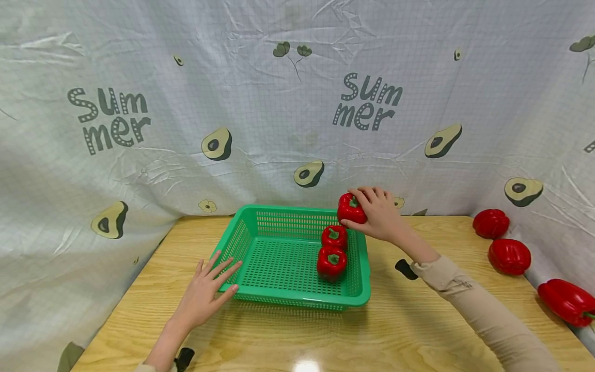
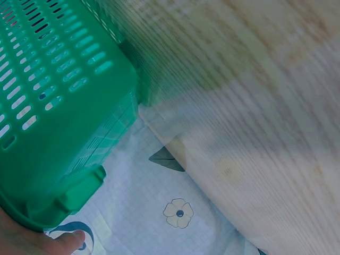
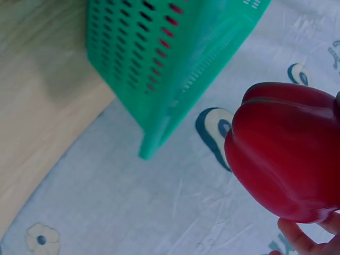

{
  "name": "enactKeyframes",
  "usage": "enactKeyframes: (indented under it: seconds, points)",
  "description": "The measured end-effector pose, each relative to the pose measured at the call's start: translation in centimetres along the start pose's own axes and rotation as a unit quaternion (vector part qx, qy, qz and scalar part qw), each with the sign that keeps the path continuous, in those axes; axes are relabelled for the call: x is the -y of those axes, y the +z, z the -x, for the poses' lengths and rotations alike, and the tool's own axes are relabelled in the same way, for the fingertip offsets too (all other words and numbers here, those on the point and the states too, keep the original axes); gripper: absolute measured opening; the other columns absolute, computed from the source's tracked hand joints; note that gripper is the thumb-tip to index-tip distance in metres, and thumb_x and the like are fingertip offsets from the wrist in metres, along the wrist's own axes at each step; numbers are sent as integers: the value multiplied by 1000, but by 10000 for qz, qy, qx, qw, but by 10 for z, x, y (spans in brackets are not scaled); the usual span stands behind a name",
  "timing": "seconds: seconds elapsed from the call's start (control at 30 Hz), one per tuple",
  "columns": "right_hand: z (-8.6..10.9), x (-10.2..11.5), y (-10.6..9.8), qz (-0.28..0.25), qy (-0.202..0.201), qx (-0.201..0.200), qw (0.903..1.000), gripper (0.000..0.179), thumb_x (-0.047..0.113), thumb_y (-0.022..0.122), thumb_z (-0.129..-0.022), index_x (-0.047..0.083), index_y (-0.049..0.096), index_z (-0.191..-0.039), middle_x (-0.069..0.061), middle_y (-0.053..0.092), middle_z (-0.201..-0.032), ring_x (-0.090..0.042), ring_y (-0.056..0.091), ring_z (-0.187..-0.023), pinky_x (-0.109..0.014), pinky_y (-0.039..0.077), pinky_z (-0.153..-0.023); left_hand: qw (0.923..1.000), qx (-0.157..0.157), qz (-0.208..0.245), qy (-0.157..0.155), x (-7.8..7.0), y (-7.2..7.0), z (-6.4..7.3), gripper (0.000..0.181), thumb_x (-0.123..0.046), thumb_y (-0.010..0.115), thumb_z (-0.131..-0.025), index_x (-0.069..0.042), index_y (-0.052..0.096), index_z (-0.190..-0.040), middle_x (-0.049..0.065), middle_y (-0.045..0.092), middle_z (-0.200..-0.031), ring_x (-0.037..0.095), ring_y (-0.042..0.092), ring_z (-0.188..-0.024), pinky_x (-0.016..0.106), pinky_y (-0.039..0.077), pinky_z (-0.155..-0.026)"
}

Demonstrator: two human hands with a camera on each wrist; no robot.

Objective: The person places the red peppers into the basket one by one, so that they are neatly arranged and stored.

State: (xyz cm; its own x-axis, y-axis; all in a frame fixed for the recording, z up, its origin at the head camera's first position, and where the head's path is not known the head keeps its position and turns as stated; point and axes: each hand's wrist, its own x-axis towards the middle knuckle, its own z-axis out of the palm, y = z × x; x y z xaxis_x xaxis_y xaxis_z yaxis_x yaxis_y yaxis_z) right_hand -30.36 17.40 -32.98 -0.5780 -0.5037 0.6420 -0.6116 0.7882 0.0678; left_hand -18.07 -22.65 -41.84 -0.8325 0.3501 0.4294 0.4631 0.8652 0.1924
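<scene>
A green plastic basket (image 1: 288,297) sits on the wooden table, holding a red bell pepper (image 1: 332,264) nearer me and another red bell pepper (image 1: 339,235) behind it, both along its right side. Over the basket's far right corner my right hand (image 1: 378,217) grips a third red bell pepper (image 1: 349,209) between thumb and fingers. The right wrist view shows this held bell pepper (image 3: 289,154) close up, off the table. My left hand (image 1: 204,292) has its fingers spread at the basket's near left corner; in the left wrist view, fingers (image 2: 66,243) lie by the rim.
At the table's right edge lie three more red bell peppers, a far one (image 1: 491,223), a middle one (image 1: 510,256) and a near one (image 1: 567,301). A printed cloth (image 1: 260,103) hangs behind and along both sides of the wooden table (image 1: 279,341).
</scene>
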Motion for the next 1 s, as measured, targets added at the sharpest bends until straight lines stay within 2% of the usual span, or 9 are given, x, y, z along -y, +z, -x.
enactKeyframes:
  seconds: [0.5, 0.77, 1.0]
  points:
    - [-39, 34, -2, -226, 419, 473, 9977, 64, 54, 58, -77, 10, 47, -123, -11, 52, -115, -30, 43, -98, -46, 37, -75, 10000, -1, -30, -23, -3, -1, -1, 52, -34, 60, -82, -23, 47, -131, 9, 49, -133, 37, 26, -132, 62, 17, -103]
    - [-55, 52, 9, -361, 624, 574, 9957, 66, 55, 53, -80, 13, 42, -129, -8, 50, -119, -29, 44, -99, -43, 35, -72, 10000, -10, 38, -34, -4, 0, -1, 51, -35, 59, -83, -23, 47, -131, 10, 49, -132, 38, 26, -132, 62, 17, -102]
    - [-64, 66, 23, -544, 860, 937, 9904, 63, 54, 52, -82, 14, 40, -129, -7, 47, -119, -28, 42, -99, -44, 35, -76, 10000, 14, 65, -74, -3, 0, -2, 51, -33, 60, -82, -21, 48, -131, 10, 49, -132, 37, 25, -133, 63, 16, -102]
